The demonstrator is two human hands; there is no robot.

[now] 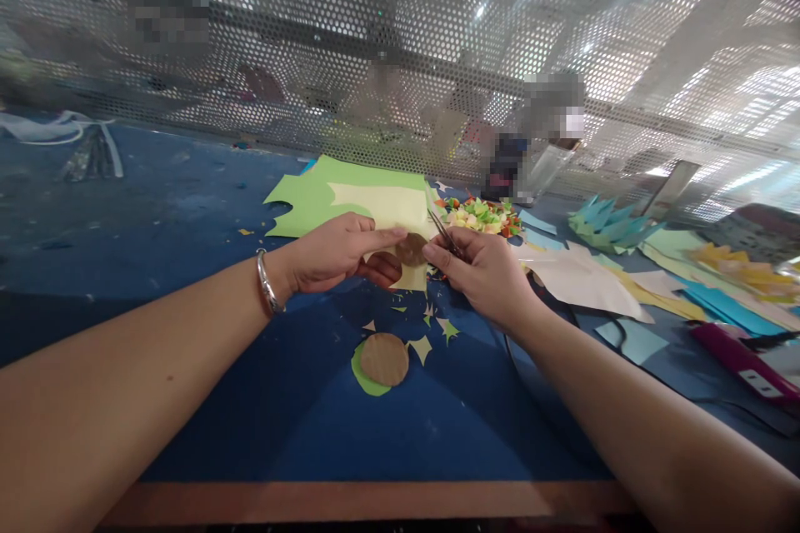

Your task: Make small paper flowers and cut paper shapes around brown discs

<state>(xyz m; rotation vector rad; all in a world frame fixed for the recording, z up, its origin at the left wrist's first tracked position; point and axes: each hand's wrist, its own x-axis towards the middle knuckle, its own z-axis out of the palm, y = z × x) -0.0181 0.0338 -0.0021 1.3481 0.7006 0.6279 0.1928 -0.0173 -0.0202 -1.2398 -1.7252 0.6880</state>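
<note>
My left hand [341, 254] is closed on a pale yellow sheet of paper [381, 201], its index finger stretched along a round brown disc [411, 250] that lies against the sheet. Curved cuts mark the paper's edges. In my right hand [484, 271] is a pair of slim dark scissors [445, 231], points up and to the left; the thumb is at the disc's right side. The handles are hidden in the fingers. Below, on the blue table, a round wooden disc [384, 359] overlaps a green paper circle [368, 379].
Green paper [293, 191] lies behind the yellow sheet. Small paper scraps [422, 348] are scattered nearer me. A pile of colourful paper bits [484, 216], loose sheets [587, 279], a purple power strip [743, 362] and cables are on the right. A perforated metal screen [375, 92] stands behind.
</note>
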